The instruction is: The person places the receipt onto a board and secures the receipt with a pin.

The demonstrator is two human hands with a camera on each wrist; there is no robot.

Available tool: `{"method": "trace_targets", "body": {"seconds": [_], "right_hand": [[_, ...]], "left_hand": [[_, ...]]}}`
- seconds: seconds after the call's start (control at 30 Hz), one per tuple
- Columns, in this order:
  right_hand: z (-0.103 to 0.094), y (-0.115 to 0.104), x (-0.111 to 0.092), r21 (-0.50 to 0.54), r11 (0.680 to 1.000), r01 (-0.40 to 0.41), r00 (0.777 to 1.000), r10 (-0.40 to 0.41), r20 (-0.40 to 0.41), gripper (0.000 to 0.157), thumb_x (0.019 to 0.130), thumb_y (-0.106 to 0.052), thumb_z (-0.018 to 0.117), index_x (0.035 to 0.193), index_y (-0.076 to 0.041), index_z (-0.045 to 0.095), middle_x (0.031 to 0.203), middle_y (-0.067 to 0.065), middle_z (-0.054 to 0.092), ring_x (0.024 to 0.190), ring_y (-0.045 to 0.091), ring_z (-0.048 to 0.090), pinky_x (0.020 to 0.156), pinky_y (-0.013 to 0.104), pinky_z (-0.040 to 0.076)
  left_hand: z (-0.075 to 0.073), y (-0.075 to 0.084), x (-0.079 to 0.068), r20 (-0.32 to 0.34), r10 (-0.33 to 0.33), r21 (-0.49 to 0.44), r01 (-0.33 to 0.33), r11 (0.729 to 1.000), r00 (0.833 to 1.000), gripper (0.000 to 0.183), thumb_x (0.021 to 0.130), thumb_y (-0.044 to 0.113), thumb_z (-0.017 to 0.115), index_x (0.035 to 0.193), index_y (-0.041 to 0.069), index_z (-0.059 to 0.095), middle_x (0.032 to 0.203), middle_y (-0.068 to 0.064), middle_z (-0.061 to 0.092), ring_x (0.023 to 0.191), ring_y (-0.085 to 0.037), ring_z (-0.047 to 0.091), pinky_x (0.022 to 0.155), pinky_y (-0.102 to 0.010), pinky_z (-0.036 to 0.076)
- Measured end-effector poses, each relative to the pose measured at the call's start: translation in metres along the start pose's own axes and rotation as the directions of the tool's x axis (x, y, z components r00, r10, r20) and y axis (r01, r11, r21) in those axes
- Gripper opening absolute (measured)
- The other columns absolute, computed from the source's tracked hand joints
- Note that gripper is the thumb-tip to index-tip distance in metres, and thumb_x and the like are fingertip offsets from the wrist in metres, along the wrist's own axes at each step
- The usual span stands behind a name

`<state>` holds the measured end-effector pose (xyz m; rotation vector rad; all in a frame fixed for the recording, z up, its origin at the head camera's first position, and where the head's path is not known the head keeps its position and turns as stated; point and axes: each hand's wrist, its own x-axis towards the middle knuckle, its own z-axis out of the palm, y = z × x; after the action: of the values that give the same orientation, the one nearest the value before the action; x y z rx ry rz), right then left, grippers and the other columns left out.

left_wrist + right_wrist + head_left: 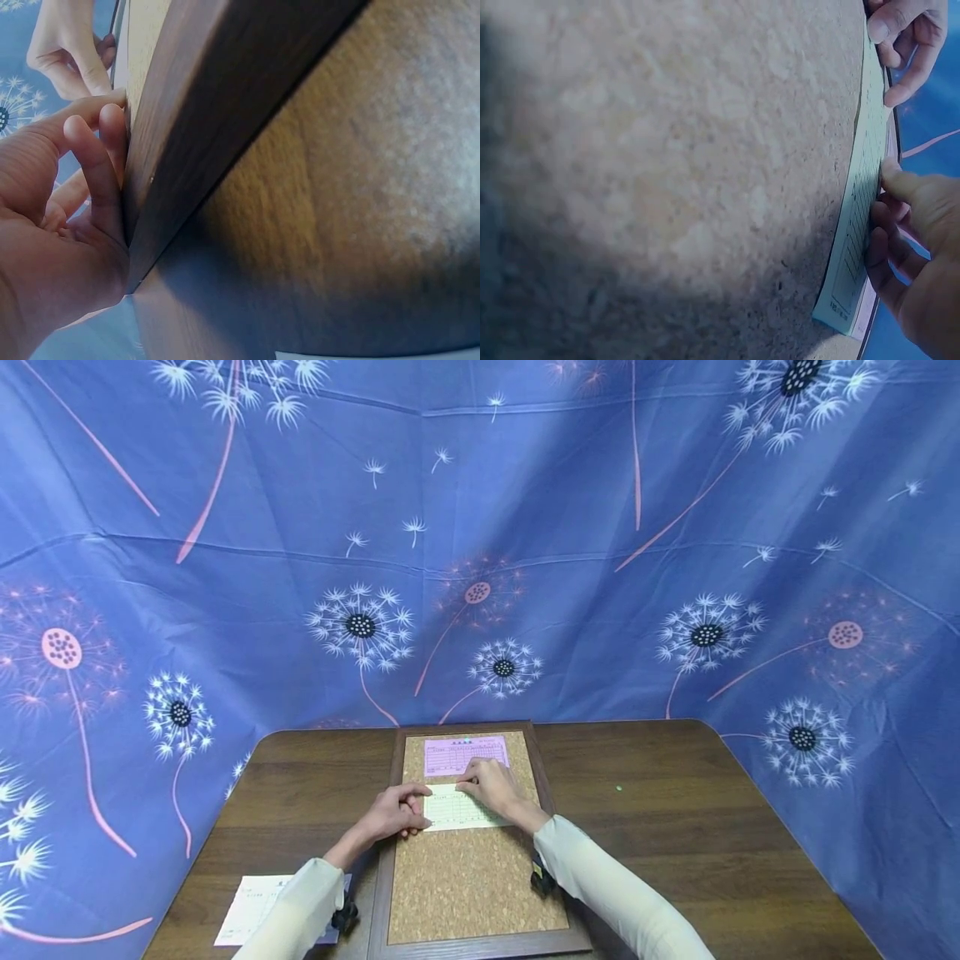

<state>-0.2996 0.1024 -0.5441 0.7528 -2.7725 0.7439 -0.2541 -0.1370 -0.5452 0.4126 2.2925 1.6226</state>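
A pale green printed form [457, 810] lies across the cork board [480, 885], just below a pink form [450, 760]. My left hand [393, 810] is at the green form's left end, index fingertip by its upper corner and thumb by its lower one; the other fingers are bent beneath. My right hand [491, 783] reaches over the form's top edge with thumb and fingers bent close together. In the right wrist view, the right thumb [900, 180] touches that edge. I cannot tell whether anything small is between the right fingertips.
A dark wooden frame [382, 893] surrounds the cork. A small green dot [467, 740] shows at the pink form's top. Another small green piece [618, 788] lies on the table [675, 843] at right. White paper [251, 906] lies at the left, partly under my left sleeve.
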Motion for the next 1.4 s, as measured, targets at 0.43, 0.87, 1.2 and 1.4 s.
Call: {"method": "trace_targets", "body": {"seconds": [0.43, 0.87, 1.2, 1.4], "right_hand": [[0.0037, 0.0033, -0.0018, 0.049, 0.999, 0.007, 1.000, -0.008, 0.002, 0.009, 0.090, -0.024, 0.078, 0.092, -0.016, 0.082, 0.085, -0.005, 0.073, 0.074, 0.003, 0.063, 0.065, 0.018, 0.050], [0.0006, 0.0009, -0.0025, 0.071, 0.997, -0.010, 1.000, 0.011, -0.015, 0.007, 0.089, -0.025, 0.080, 0.089, -0.018, 0.082, 0.084, -0.006, 0.073, 0.076, 0.004, 0.066, 0.068, 0.020, 0.053], [0.0006, 0.0021, -0.0040, 0.073, 0.997, -0.020, 0.999, 0.022, -0.027, 0.010, 0.089, -0.026, 0.079, 0.091, -0.016, 0.083, 0.087, -0.003, 0.077, 0.082, 0.011, 0.072, 0.072, 0.027, 0.056], [0.0005, 0.0013, -0.0034, 0.068, 0.997, -0.029, 0.999, 0.030, -0.020, 0.011, 0.089, -0.026, 0.079, 0.090, -0.015, 0.083, 0.086, -0.003, 0.077, 0.082, 0.011, 0.072, 0.071, 0.028, 0.057]], "left_hand": [[0.0008, -0.0031, -0.0030, -0.001, 0.025, -0.001, -0.025, 1.000, 1.000, 0.054, 0.080, -0.004, 0.079, 0.128, -0.011, 0.058, 0.075, -0.003, 0.062, 0.053, -0.005, 0.058, 0.046, -0.017, 0.047], [-0.0009, 0.0012, -0.0034, -0.002, 0.022, 0.001, -0.022, 1.000, 1.000, 0.053, 0.080, -0.002, 0.080, 0.127, -0.011, 0.059, 0.075, -0.002, 0.061, 0.053, -0.005, 0.058, 0.046, -0.018, 0.048], [-0.0001, 0.0027, -0.0015, -0.002, 0.001, 0.013, 0.000, 1.000, 1.000, 0.053, 0.079, -0.003, 0.080, 0.128, -0.009, 0.060, 0.075, -0.004, 0.062, 0.055, -0.008, 0.058, 0.047, -0.018, 0.048], [-0.0004, 0.0033, -0.0023, -0.001, 0.020, -0.002, -0.020, 1.000, 1.000, 0.053, 0.080, -0.004, 0.079, 0.128, -0.011, 0.059, 0.076, -0.007, 0.063, 0.053, -0.007, 0.057, 0.046, -0.017, 0.047]]}}
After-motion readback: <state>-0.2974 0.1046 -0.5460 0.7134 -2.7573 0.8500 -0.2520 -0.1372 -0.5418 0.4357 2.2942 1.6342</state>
